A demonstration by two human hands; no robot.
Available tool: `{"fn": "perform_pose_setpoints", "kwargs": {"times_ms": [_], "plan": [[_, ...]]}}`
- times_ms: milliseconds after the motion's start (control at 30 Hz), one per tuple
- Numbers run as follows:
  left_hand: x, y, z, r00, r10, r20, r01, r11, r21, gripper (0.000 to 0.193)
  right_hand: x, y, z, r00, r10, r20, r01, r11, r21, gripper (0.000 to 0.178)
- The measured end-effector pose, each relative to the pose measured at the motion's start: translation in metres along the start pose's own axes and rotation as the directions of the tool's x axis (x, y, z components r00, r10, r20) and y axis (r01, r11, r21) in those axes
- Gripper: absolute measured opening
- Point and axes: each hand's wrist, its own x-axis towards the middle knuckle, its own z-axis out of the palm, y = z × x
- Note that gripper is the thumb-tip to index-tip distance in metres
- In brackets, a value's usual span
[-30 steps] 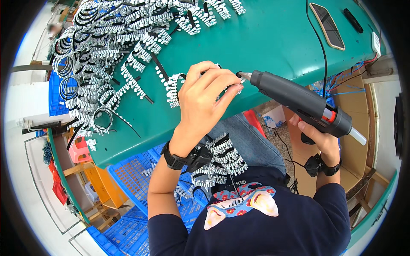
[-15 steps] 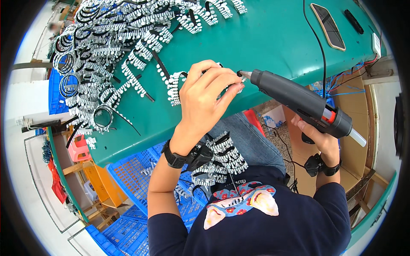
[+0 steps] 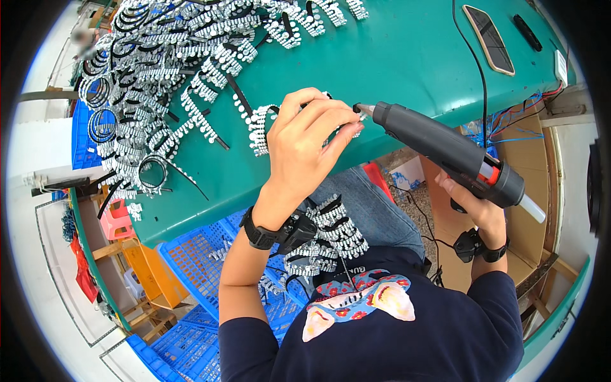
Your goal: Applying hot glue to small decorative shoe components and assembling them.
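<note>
My left hand (image 3: 304,140) is closed on a black band with rows of pale rhinestones (image 3: 259,130), just above the table's near edge. Its fingers and thumb pinch the band's right end and hide much of it. A black hot glue gun (image 3: 433,140) is gripped by my right hand (image 3: 476,207), whose fingers wrap the handle, partly out of sight. The gun's metal nozzle points left at the band's dark tip beside my left fingertips; whether they touch I cannot tell. More rhinestone bands (image 3: 337,229) lie on my lap.
A large heap of rhinestone bands (image 3: 178,83) covers the left of the green table (image 3: 407,57). A phone (image 3: 490,41), a small black object (image 3: 527,33) and a black cord (image 3: 482,83) lie at right. Blue crates (image 3: 200,258) stand below; a cardboard box (image 3: 528,159) is at right.
The glue gun's nozzle has shifted very slightly left and up beside the band's tip. Both hands keep their holds and have barely moved.
</note>
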Motion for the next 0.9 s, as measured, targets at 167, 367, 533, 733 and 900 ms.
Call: {"fn": "perform_pose_setpoints", "kwargs": {"times_ms": [167,367,533,733,900], "plan": [[0.000,0.000,-0.001,1.000,-0.013,0.002,0.013,1.000,-0.003,0.015,0.008,-0.009,0.003,0.954,-0.299,-0.001,0.267,0.852,-0.451,0.043],[0.002,0.003,-0.008,0.990,-0.140,0.031,0.143,0.984,-0.107,0.014,0.006,0.005,0.014,0.995,-0.066,-0.076,0.066,0.998,0.006,0.041],[0.003,0.010,-0.011,0.909,-0.375,0.181,0.410,0.881,-0.237,0.026,0.027,0.021,0.047,0.985,-0.173,0.009,0.118,0.708,0.696,0.050],[0.013,0.012,-0.015,0.906,-0.343,0.247,0.387,0.908,-0.160,0.028,0.044,0.019,0.070,0.987,-0.112,0.111,-0.025,0.585,0.811,0.052],[0.021,0.018,-0.024,0.873,-0.379,0.306,0.428,0.897,-0.109,0.020,0.046,0.017,0.071,0.983,-0.165,0.084,0.024,0.565,0.825,0.050]]}}
